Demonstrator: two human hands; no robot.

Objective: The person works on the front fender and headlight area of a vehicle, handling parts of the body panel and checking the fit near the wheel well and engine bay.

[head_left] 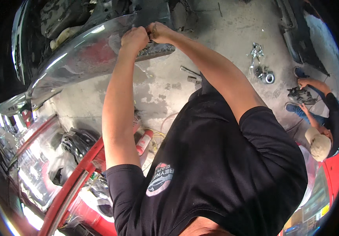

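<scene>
My left hand (135, 38) is closed in a fist at the end of a glossy dark car body panel (87, 51), which curves across the upper left. Right beside it, nearly touching, my right hand (160, 32) is closed too, with its fingers bent toward the left one. A small dark bit shows between the two fists, but what the fingers grip is hidden. Just below the hands runs the rough, dirty lower edge (155, 51) of the car. Both bare forearms reach up and forward from black short sleeves.
At right a person in a cap (319, 145) crouches, handling a dark part (301, 95). Shiny metal pieces (257, 50) and a ring-shaped part (269, 77) lie on the concrete floor (232, 43). A red bar (73, 188), a red bottle (144, 142) and plastic-wrapped parts (40, 161) are lower left.
</scene>
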